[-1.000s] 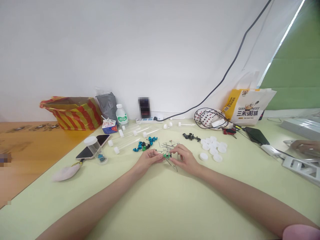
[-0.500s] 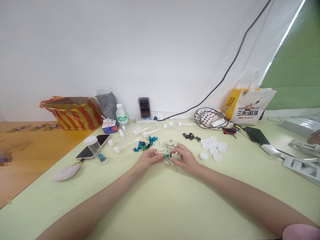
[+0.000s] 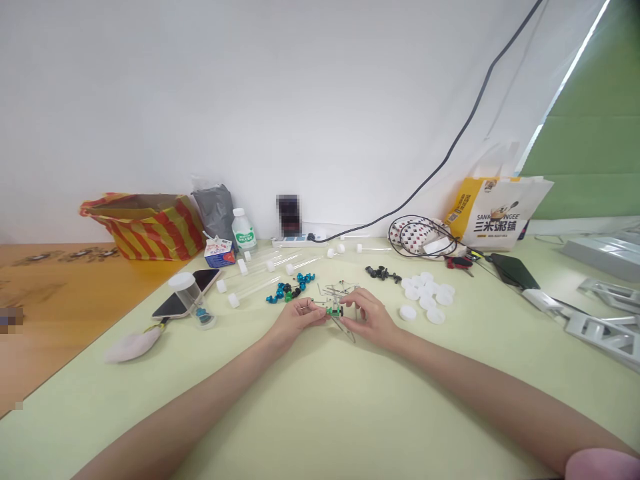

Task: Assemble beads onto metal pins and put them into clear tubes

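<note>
Two bare forearms of yours extend over the pale green table, a pink sleeve showing on the right arm. Your left hand has thumb and fingers closed on the left end of a small green piece, located between both hands. Your right hand has its thumb and fingertips at the dark end of that piece; whether they grip it cannot be told. Thin metal rods show under the green piece and just beyond it. Well to its left, a clear container holds a blue item, beside a phone. White caps are grouped to its right. Beyond the green piece, you have blue pieces on the left and black pieces on the right. Farther beyond it lie capped clear tubes. Farthest from it, near the wall, are a striped bag, a bottle and a printed carrier bag.
</note>
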Tool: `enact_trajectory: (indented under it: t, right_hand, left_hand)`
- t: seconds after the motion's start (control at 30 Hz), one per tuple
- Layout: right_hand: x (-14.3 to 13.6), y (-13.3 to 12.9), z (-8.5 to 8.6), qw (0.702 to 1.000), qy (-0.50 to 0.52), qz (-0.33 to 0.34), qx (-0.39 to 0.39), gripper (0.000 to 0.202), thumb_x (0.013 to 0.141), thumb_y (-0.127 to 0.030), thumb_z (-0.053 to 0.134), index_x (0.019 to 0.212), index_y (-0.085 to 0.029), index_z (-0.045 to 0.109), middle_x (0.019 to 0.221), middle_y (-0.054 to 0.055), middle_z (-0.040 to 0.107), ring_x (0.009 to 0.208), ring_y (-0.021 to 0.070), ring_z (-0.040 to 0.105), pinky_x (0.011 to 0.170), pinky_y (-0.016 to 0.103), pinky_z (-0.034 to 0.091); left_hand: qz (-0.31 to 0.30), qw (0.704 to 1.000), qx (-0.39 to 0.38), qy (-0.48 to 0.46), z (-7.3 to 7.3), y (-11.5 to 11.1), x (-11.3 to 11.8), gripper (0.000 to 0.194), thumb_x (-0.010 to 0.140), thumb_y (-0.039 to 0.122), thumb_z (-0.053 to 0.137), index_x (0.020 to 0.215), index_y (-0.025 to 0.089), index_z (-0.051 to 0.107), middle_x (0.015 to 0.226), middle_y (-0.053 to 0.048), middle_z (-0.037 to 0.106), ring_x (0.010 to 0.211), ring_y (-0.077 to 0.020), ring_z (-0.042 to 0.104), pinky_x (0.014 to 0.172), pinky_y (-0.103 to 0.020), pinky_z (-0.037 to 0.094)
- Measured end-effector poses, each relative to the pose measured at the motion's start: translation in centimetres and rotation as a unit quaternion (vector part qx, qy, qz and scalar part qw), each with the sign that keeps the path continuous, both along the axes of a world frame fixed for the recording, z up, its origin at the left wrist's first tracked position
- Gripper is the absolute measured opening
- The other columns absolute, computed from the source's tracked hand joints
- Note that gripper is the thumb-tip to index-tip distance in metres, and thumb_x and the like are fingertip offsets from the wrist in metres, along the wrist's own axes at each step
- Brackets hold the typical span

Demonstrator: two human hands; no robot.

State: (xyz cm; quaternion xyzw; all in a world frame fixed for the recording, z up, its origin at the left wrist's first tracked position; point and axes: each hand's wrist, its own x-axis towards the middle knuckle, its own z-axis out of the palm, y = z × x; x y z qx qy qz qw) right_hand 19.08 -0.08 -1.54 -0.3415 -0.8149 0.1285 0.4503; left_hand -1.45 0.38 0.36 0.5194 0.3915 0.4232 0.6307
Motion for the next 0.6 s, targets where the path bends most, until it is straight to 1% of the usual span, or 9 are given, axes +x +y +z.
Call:
enact_trajectory:
  t: [0.17, 0.33, 0.47, 0.6]
  right_hand:
    - [0.01, -0.10, 0.14, 1.000, -0.003, 0.006, -0.003, 0.023, 0.077, -0.025, 0.060, 0.099, -0.022, 0.057, 0.087, 0.006, 0.056, 0.084, 0.0185, 0.052, 0.065, 0.029, 0.045]
    - [0.04, -0.02, 0.03, 1.000, 0.007, 0.009, 0.002, 0.020, 0.078, -0.026, 0.058, 0.098, -0.022, 0.058, 0.088, 0.006, 0.056, 0.084, 0.0184, 0.052, 0.063, 0.028, 0.046]
    - [0.05, 0.06, -0.07, 1.000, 0.005, 0.006, 0.002, 0.019, 0.079, -0.027, 0.058, 0.098, -0.022, 0.059, 0.088, 0.007, 0.056, 0.083, 0.0184, 0.053, 0.063, 0.029, 0.046]
    - [0.02, 0.07, -0.09, 1.000, 0.001, 0.002, 0.001, 0.019, 0.079, -0.028, 0.057, 0.097, -0.022, 0.059, 0.088, 0.007, 0.055, 0.082, 0.0183, 0.053, 0.064, 0.029, 0.046]
  left_hand:
    - [-0.005, 1.000, -0.008, 0.011, 0.02, 0.24, -0.14, 0.025, 0.058, 0.029, 0.076, 0.063, 0.012, 0.059, 0.075, -0.006, 0.070, 0.075, -0.0173, 0.064, 0.087, -0.037, 0.045]
    - [-0.009, 1.000, -0.004, 0.002, -0.16, 0.26, -0.10, 0.024, 0.059, 0.029, 0.075, 0.063, 0.012, 0.058, 0.074, -0.006, 0.070, 0.075, -0.0174, 0.064, 0.086, -0.038, 0.046]
    - [0.002, 1.000, 0.005, 0.000, -0.05, -0.03, 0.06, 0.023, 0.060, 0.029, 0.074, 0.062, 0.013, 0.058, 0.073, -0.005, 0.070, 0.074, -0.0172, 0.064, 0.086, -0.038, 0.046]
    - [-0.001, 1.000, 0.003, 0.002, 0.02, -0.04, 0.07, 0.022, 0.060, 0.028, 0.074, 0.062, 0.013, 0.057, 0.073, -0.005, 0.070, 0.075, -0.0171, 0.064, 0.086, -0.037, 0.046]
